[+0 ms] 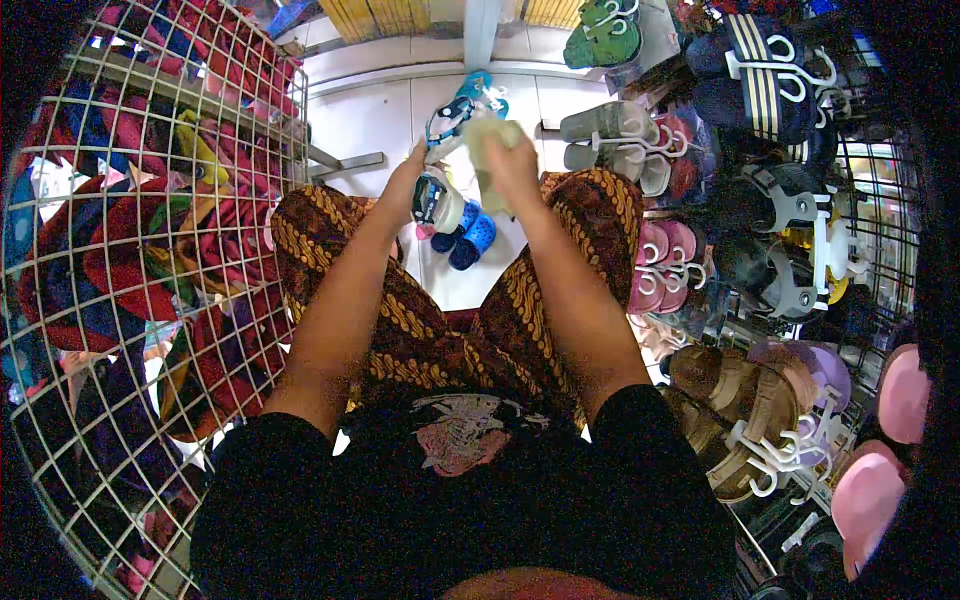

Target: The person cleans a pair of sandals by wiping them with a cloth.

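Observation:
My left hand is closed on a pair of blue-and-white sandals, held over the floor between my knees. My right hand, smeared a little by motion, grips a pale yellow-green cloth just to the right of the sandals. Below them on the white tiles lie blue clogs with small holes. A teal pair of footwear is on the floor beyond my hands.
A wire grid rack with colourful goods stands along the left. On the right hang several sandals on white hooks, such as a striped dark pair, pink sandals and brown sandals. A metal post rises ahead.

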A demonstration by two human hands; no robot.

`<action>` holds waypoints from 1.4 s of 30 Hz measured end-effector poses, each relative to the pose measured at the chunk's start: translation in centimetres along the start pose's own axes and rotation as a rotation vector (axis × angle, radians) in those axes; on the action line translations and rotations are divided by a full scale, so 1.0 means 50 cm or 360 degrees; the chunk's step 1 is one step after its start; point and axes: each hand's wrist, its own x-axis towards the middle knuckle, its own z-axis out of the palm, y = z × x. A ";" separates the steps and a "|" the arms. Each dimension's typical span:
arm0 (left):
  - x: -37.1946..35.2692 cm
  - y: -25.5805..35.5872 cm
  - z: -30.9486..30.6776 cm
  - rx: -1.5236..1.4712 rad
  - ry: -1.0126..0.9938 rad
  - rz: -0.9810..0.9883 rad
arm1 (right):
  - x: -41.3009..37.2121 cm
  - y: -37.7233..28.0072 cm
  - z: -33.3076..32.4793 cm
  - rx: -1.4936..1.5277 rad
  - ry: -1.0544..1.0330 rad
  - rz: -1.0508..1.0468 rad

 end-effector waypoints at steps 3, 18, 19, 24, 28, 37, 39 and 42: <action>0.013 -0.011 -0.008 -0.0058 -0.0018 0.0072 | -0.006 0.006 0.009 -0.0358 -0.0215 -0.0119; -0.013 0.018 0.013 -0.0093 0.0000 -0.0096 | -0.006 0.010 0.008 -0.0401 -0.0176 -0.0172; -0.006 0.013 0.013 -0.0164 -0.0008 -0.0078 | -0.013 0.021 0.016 -0.0409 -0.0308 -0.0302; 0.022 -0.014 -0.022 -0.0110 -0.0066 0.0011 | 0.003 0.037 0.015 -0.0208 -0.0181 -0.0028; 0.025 0.010 -0.009 -0.0046 0.0146 0.0048 | 0.002 0.016 0.006 -0.0275 -0.0473 0.0012; 0.084 -0.035 -0.075 0.1020 0.0628 0.0762 | -0.027 -0.029 0.003 0.0028 -0.0927 0.0200; 0.035 0.009 -0.027 0.0879 0.0710 0.0617 | -0.029 -0.055 -0.017 -0.0093 -0.1071 0.0329; 0.024 0.032 -0.016 0.0658 0.0735 0.0310 | -0.041 -0.088 -0.028 -0.0160 -0.1282 0.0516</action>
